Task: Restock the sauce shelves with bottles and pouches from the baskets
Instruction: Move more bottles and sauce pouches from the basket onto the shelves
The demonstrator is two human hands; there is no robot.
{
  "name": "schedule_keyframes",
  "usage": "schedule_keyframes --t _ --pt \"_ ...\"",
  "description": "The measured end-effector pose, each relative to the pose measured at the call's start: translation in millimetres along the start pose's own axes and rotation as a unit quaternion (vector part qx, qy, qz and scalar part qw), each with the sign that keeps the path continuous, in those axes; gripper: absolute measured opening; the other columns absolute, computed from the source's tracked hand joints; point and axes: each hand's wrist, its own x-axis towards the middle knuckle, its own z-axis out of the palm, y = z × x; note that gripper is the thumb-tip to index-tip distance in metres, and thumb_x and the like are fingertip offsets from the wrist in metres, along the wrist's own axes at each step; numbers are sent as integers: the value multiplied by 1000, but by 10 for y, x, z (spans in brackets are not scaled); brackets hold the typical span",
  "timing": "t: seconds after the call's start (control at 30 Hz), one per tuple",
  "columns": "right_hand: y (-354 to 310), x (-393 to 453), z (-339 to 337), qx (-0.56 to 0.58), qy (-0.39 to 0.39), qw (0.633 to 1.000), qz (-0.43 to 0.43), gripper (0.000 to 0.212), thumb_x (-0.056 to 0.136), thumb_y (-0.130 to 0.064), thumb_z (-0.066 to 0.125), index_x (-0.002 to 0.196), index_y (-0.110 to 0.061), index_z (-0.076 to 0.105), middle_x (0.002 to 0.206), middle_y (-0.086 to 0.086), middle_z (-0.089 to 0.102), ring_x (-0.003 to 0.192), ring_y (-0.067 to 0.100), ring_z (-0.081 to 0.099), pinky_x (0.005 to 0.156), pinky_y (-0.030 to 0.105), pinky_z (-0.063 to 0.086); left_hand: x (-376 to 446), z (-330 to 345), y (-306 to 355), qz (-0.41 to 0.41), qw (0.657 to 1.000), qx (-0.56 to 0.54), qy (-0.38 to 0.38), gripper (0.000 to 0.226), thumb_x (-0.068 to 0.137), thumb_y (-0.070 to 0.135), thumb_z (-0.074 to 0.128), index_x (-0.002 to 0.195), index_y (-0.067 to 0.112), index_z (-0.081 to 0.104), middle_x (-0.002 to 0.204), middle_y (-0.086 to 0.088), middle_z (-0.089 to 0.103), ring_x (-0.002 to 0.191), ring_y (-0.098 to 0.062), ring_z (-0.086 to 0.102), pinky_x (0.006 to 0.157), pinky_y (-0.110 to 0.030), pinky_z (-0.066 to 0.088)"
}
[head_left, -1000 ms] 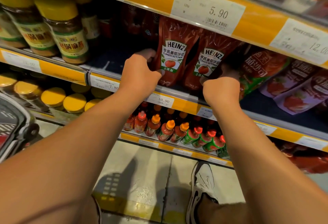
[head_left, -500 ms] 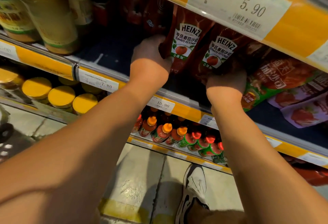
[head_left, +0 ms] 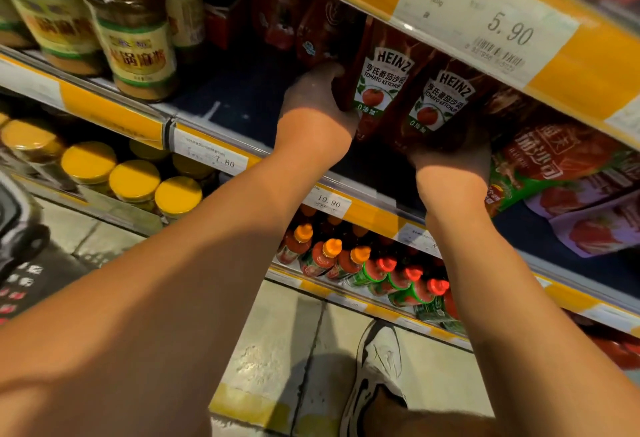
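Two red Heinz ketchup pouches stand side by side on the middle shelf [head_left: 374, 218]. My left hand [head_left: 317, 104] grips the left pouch [head_left: 379, 83] by its left edge, fingers curled behind it. The right pouch [head_left: 440, 104] is held low down by my right hand [head_left: 450, 156], whose fingers are hidden under and behind it. Both pouches lean back under the upper shelf's price strip [head_left: 498, 27]. More dark red pouches [head_left: 304, 27] stand deeper in the shelf behind them.
Green and purple tomato sauce pouches [head_left: 568, 187] lie to the right of my right hand. Yellow-lidded jars [head_left: 131, 41] stand at the left, with more jars [head_left: 135, 180] on the shelf below. Small sauce bottles [head_left: 363, 263] fill the lower shelf. A basket edge [head_left: 17, 228] shows at far left; my shoe [head_left: 377, 367] is on the tiled floor.
Both hands have pushed the two Heinz pouches deeper and higher into the shelf, and my view has moved closer and tilted up.
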Motion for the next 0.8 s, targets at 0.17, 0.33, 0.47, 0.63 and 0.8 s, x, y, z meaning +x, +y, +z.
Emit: schedule_keyframes --t 0.17,0.33,0.47,0.63,0.8 --pt "91 -124 -69 75 40 995 -50 13 84 -15 64 89 -15 52 80 -1 42 66 13 37 63 26 36 -35 -248 3 5 1000 2 -8 58 89 27 82 141 19 60 139 -4 63 126 -21 60 93 -24 48" --pt "123 -598 -100 52 45 983 -168 32 86 -10 71 109 -14 50 84 6 56 63 8 54 56 25 43 -226 -656 -85 -17 999 -19 -40 46 91 32 79 133 19 64 128 -3 65 114 -20 62 85 -29 47" --pt "59 -1098 13 59 -23 975 -213 43 91 -10 70 128 -16 50 114 6 63 81 16 60 61 30 47 -487 -1085 -135 -41 998 -32 -34 19 96 36 71 91 18 70 83 3 71 82 -18 70 74 -34 54" --pt "-37 -1822 301 61 -108 949 -290 45 92 -2 65 127 -28 55 122 -4 60 99 0 62 67 17 52 -860 -1757 -257 -60 995 -72 -21 19 94 24 67 77 18 71 70 -2 74 73 -27 73 73 -50 63" --pt "-136 -2586 692 89 -209 926 -301 47 89 3 68 118 -33 59 112 -7 65 99 8 67 83 40 61 -1388 -2716 -683 -76 994 -67 42 16 93 16 64 79 20 70 76 -10 73 77 -31 72 76 -50 61"
